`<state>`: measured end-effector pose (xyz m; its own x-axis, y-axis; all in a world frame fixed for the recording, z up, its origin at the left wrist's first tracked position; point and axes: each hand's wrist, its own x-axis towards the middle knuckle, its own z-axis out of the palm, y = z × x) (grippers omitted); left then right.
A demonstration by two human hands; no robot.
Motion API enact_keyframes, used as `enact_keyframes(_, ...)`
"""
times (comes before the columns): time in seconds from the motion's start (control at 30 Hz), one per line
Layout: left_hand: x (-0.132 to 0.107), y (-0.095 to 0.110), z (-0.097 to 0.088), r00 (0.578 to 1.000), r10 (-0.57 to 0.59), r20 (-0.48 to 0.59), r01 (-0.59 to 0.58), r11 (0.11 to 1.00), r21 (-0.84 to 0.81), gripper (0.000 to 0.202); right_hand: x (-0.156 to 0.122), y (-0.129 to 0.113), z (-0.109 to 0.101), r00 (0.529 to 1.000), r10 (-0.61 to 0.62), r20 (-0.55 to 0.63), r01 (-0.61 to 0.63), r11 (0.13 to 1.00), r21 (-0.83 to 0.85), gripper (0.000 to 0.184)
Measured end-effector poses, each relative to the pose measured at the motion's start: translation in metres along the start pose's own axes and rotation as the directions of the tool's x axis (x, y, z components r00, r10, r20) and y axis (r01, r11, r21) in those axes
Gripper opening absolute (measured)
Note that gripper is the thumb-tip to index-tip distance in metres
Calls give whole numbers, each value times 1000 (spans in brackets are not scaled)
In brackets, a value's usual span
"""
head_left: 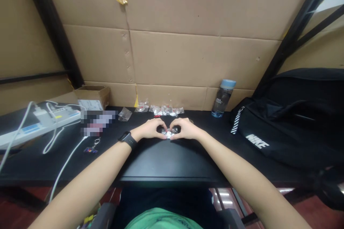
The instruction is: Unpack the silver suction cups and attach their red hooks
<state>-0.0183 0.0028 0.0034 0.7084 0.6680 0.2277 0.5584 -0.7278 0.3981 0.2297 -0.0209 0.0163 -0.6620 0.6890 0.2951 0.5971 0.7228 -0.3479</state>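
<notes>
Left hand (149,129) and right hand (186,129) pinch one clear packet (168,134).

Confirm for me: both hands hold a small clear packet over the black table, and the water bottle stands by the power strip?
No. The head view shows the water bottle beside the black bag, not the power strip; left hand and right hand do hold the packet.

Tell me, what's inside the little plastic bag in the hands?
The little plastic bag looks shiny, with a tiny red bit. The left hand and right hand cover most of it, so its contents cannot be told.
</notes>
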Motion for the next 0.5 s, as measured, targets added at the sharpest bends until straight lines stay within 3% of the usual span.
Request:
enact_keyframes(0.3,-2,0,-4,999,26,23,-27,998,54,47,3,0,7,998,56,27,-55,998,-24,35)
enact_keyframes(0.5,-2,-9,-10,1000,10,-29,-8,998,65,44,2,-3,13,997,52,-64,-58,993,-100,38)
